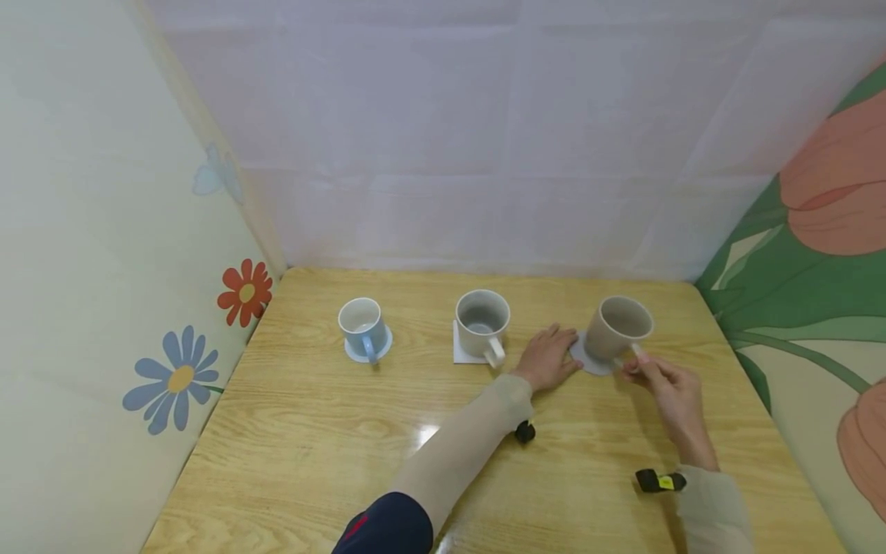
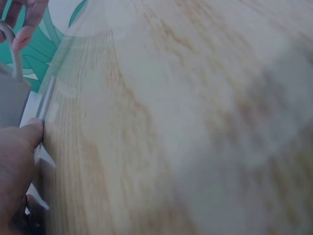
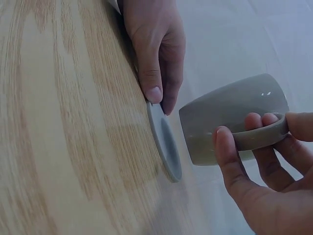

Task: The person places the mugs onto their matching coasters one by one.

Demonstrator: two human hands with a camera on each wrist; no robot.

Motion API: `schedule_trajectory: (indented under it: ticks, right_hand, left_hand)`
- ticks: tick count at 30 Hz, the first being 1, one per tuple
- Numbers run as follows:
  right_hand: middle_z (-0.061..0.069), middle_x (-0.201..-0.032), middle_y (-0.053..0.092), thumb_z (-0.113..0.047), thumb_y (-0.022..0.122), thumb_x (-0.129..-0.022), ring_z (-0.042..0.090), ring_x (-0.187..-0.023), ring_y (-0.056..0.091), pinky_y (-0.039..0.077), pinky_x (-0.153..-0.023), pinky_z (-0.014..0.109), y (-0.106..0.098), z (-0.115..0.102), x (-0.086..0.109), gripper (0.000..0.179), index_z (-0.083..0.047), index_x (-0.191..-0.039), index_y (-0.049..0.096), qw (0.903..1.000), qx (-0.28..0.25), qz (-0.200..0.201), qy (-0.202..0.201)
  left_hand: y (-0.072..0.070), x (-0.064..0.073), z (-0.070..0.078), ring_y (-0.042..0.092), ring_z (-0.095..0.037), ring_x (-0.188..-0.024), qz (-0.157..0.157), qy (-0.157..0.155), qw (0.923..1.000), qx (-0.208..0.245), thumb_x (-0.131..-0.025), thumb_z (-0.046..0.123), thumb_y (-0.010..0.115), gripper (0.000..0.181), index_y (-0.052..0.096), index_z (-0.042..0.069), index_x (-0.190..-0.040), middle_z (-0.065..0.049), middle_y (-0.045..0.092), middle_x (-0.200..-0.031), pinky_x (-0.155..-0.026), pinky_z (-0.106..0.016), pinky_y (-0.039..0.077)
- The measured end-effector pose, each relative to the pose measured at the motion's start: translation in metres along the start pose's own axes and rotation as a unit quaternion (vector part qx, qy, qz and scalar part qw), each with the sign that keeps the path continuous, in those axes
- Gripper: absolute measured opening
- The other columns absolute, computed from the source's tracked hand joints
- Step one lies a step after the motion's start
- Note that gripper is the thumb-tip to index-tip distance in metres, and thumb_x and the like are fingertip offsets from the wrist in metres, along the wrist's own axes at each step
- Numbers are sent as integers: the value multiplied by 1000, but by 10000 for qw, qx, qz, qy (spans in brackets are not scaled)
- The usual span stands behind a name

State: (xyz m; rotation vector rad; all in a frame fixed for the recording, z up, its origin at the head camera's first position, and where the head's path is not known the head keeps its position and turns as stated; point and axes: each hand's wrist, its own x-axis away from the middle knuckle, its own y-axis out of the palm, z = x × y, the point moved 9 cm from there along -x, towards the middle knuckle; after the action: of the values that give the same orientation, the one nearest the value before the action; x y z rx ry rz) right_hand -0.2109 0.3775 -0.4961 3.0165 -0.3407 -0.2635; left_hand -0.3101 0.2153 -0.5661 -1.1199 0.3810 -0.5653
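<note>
My right hand [image 1: 674, 392] grips a beige-grey mug [image 1: 619, 331] by its handle, fingers through the loop and thumb on top. In the right wrist view a gap shows between the base of the mug [image 3: 230, 117] and a round grey coaster [image 3: 164, 142], so the mug is raised just above it. My left hand [image 1: 547, 358] lies low at the table, and its thumb and fingers pinch the left edge of the coaster [image 1: 588, 362]. In the left wrist view, the left thumb [image 2: 32, 132] meets the coaster's rim.
A white mug [image 1: 482, 323] stands on a square white coaster [image 1: 467, 354] in the middle, its handle toward me. Farther left, a small blue-and-white cup [image 1: 363, 327] sits on a round pale coaster [image 1: 388, 346]. The wooden table [image 1: 311, 431] meets a white sheet behind and patterned panels at both sides.
</note>
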Motion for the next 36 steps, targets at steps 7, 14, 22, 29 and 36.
schedule_trajectory:
  ticks: [7, 14, 22, 29, 36]
  right_hand:
    - [2, -88, 82, -6, 63, -107, 8, -80, 80, 64, -79, 21, 0, 3, 0, 24, 14, -101, 77, 10000, -4, 24, 43]
    - [0, -90, 82, -7, 64, -107, 8, -81, 80, 64, -81, 20, 1, 8, 2, 24, 12, -104, 77, 9997, 168, -29, 166]
    - [-2, -91, 83, -10, 64, -108, 7, -83, 80, 63, -82, 18, 0, 12, 3, 29, 17, -107, 75, 9986, 444, -68, 279]
    - [-1, -91, 82, -10, 64, -108, 10, -83, 81, 65, -81, 23, 1, 16, 4, 30, 19, -108, 73, 9988, 327, -109, 334]
    - [-2, -91, 82, -11, 64, -108, 9, -83, 80, 65, -80, 23, 1, 20, 4, 32, 21, -107, 72, 9986, 389, -103, 344]
  left_hand:
    - [2, -1, -1, 23, -19, -165, -69, -47, 9999, 136, -108, 51, 58, 66, 41, 21, -165, 9, 36, -173, -135, -33, 14]
    - [9, -5, -5, 21, -18, -165, -69, -6, 9997, 225, -108, 52, 57, 66, 40, 23, -165, 10, 35, -173, -135, -33, 12]
    - [11, -7, -6, 23, -18, -165, -27, 5, 9999, 151, -108, 54, 57, 67, 41, 24, -165, 10, 36, -173, -135, -34, 14]
    - [11, -7, -6, 22, -18, -165, -86, -34, 9998, 160, -108, 53, 57, 67, 39, 25, -166, 11, 35, -173, -135, -34, 13]
    - [12, -9, -7, 22, -18, -165, -50, -10, 10000, 81, -107, 54, 57, 67, 40, 25, -165, 11, 36, -173, -135, -34, 14]
